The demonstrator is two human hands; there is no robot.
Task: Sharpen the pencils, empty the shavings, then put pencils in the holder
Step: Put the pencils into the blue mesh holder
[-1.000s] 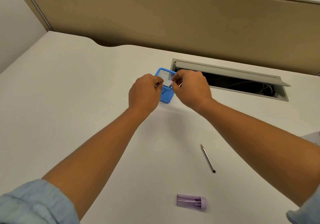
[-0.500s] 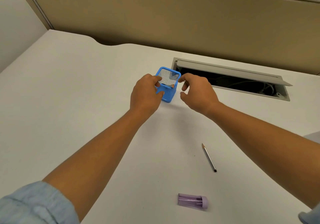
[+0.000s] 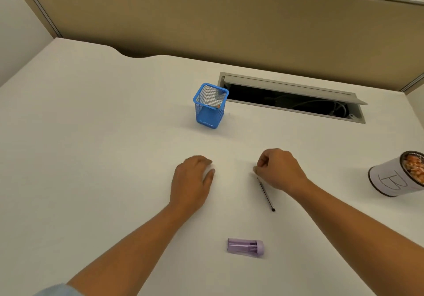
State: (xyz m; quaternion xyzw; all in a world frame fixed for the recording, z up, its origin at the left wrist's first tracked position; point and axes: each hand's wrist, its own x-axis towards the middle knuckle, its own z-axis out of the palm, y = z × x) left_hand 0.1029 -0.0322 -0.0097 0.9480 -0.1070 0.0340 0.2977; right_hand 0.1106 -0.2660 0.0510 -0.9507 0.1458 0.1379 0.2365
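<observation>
A blue mesh holder stands upright at the middle of the white desk, with the orange end of a pencil showing inside it. A dark pencil lies flat on the desk nearer to me. My right hand is curled, with thumb and forefinger pinched at that pencil's far tip. Palm down to the left rests my left hand, holding nothing. A purple sharpener lies on its side close to me.
A white cup marked with a letter and holding orange shavings stands at the right edge. An open cable slot with a raised lid lies behind and to the right of the holder. A tan partition wall runs along the desk's back.
Both hands have let go at the holder and pulled back toward me. The right hand has come down onto the tip of the pencil lying on the desk; a pencil stays in the holder.
</observation>
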